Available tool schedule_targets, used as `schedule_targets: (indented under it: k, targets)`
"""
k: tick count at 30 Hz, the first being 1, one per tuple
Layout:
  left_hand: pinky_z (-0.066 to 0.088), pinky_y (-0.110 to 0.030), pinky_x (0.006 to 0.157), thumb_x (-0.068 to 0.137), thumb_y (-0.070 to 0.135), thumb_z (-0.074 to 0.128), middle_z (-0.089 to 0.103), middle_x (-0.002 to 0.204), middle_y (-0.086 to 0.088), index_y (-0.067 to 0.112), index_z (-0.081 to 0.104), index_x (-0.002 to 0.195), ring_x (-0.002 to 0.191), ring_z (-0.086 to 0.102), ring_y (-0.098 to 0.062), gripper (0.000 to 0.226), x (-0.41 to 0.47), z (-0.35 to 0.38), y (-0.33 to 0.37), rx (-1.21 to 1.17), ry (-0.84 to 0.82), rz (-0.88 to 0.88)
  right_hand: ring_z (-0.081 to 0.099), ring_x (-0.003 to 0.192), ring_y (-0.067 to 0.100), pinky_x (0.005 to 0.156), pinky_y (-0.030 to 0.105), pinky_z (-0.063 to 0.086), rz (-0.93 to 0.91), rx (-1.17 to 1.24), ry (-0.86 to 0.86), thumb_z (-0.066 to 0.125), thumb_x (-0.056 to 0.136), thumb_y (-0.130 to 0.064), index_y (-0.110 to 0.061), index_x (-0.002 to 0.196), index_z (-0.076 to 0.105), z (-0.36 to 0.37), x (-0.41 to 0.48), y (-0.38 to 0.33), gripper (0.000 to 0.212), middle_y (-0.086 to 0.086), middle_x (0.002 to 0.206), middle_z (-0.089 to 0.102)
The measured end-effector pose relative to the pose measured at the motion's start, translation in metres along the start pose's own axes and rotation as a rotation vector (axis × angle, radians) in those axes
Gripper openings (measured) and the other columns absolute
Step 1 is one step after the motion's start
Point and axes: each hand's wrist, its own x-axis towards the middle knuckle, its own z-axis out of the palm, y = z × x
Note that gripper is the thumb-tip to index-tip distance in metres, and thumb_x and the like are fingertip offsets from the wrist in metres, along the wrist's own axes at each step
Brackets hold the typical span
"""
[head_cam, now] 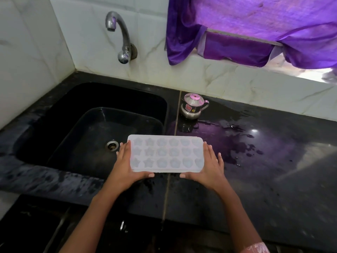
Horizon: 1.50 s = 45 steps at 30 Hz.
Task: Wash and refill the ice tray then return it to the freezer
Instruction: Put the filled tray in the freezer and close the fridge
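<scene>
A pale translucent ice tray (166,153) with star, flower and heart cells is held level above the right rim of the black sink (54,136). My left hand (127,165) grips its left end, thumb along the near edge. My right hand (206,165) grips its right end the same way. The steel tap (119,35) juts from the tiled wall above the sink, and no water runs from it. I cannot tell whether the cells hold water.
A small steel pot (193,105) with a pink lid stands on the black counter (273,161) behind the tray. Water is pooled on the counter to the right. A purple curtain (246,30) hangs over the window ledge. The drain (111,145) lies left of the tray.
</scene>
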Motion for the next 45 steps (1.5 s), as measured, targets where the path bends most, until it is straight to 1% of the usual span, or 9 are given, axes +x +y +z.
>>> schedule_targets:
  k: [2, 4, 8, 16, 21, 30, 38, 43, 45]
  targets:
    - [0.006, -0.043, 0.118, 0.056, 0.043, 0.085, 0.004, 0.157, 0.007, 0.022, 0.001, 0.15, 0.145, -0.003, -0.016, 0.128, -0.016, -0.007, -0.005, 0.003, 0.029, 0.009, -0.01, 0.144, 0.012, 0.113, 0.039, -0.017, -0.018, 0.003, -0.016, 0.072, 0.06, -0.065, -0.02, 0.147, -0.008, 0.005, -0.01, -0.008, 0.126, -0.004, 0.158, -0.003]
    - [-0.003, -0.035, 0.115, 0.059, 0.039, 0.084, -0.001, 0.157, 0.007, 0.02, -0.002, 0.15, 0.14, -0.013, -0.005, 0.127, -0.031, -0.014, -0.008, 0.01, 0.042, 0.006, -0.01, 0.144, 0.012, 0.113, 0.039, -0.017, -0.041, 0.005, -0.029, 0.072, 0.061, -0.064, -0.021, 0.147, -0.008, 0.011, -0.018, -0.017, 0.125, -0.004, 0.158, -0.003]
    - [0.0, -0.042, 0.116, 0.057, 0.041, 0.084, -0.002, 0.158, 0.007, 0.024, 0.0, 0.15, 0.142, -0.017, -0.011, 0.127, -0.059, -0.028, -0.019, -0.01, 0.063, -0.056, -0.009, 0.144, 0.012, 0.112, 0.04, -0.016, -0.092, 0.004, -0.063, 0.074, 0.059, -0.064, -0.022, 0.148, -0.005, 0.021, -0.031, -0.032, 0.126, -0.003, 0.158, -0.002]
    - [0.001, -0.041, 0.115, 0.053, 0.051, 0.082, -0.001, 0.158, 0.007, 0.025, -0.001, 0.149, 0.143, -0.014, -0.014, 0.13, -0.115, -0.043, -0.037, -0.006, 0.222, -0.135, -0.005, 0.144, 0.011, 0.115, 0.044, -0.01, -0.21, -0.016, -0.138, 0.077, 0.056, -0.059, -0.022, 0.148, -0.002, 0.034, -0.046, -0.062, 0.127, -0.004, 0.158, 0.002]
    - [-0.009, -0.028, 0.11, 0.059, 0.042, 0.083, 0.0, 0.158, 0.008, 0.021, 0.0, 0.15, 0.137, -0.018, -0.001, 0.125, -0.153, -0.037, -0.033, -0.002, 0.378, -0.149, -0.006, 0.143, 0.008, 0.114, 0.043, -0.011, -0.356, -0.011, -0.208, 0.077, 0.056, -0.059, -0.025, 0.147, -0.003, 0.04, -0.048, -0.07, 0.126, -0.007, 0.157, 0.001]
    - [-0.008, -0.028, 0.11, 0.06, 0.04, 0.083, 0.003, 0.157, 0.006, 0.018, 0.003, 0.149, 0.136, -0.014, -0.001, 0.122, -0.222, 0.004, -0.022, -0.004, 0.625, -0.321, -0.008, 0.143, 0.007, 0.114, 0.041, -0.012, -0.585, -0.049, -0.405, 0.079, 0.054, -0.059, -0.022, 0.148, -0.004, 0.048, -0.053, -0.077, 0.13, -0.007, 0.157, -0.001]
    - [0.004, -0.038, 0.114, 0.058, 0.041, 0.083, 0.008, 0.156, 0.007, 0.021, 0.007, 0.148, 0.137, -0.013, -0.002, 0.12, -0.283, 0.041, -0.016, -0.038, 0.817, -0.472, -0.008, 0.143, 0.006, 0.115, 0.039, -0.013, -0.782, -0.076, -0.543, 0.081, 0.053, -0.056, -0.022, 0.148, -0.007, 0.066, -0.073, -0.084, 0.133, -0.006, 0.157, 0.0]
    - [0.004, -0.044, 0.118, 0.057, 0.041, 0.084, 0.007, 0.157, 0.005, 0.017, 0.005, 0.149, 0.14, -0.012, -0.004, 0.124, -0.319, 0.06, -0.012, -0.048, 0.944, -0.581, -0.009, 0.142, 0.005, 0.114, 0.039, -0.015, -0.931, -0.065, -0.63, 0.081, 0.052, -0.057, -0.025, 0.147, -0.005, 0.078, -0.09, -0.094, 0.132, -0.008, 0.157, 0.0]
    - [0.001, -0.04, 0.118, 0.056, 0.039, 0.085, 0.007, 0.157, 0.004, 0.017, 0.004, 0.149, 0.14, -0.011, -0.003, 0.125, -0.333, 0.066, -0.009, -0.037, 0.997, -0.613, -0.01, 0.141, 0.003, 0.113, 0.038, -0.017, -0.983, -0.066, -0.662, 0.08, 0.052, -0.057, -0.023, 0.148, -0.005, 0.085, -0.099, -0.099, 0.133, -0.008, 0.157, -0.001]
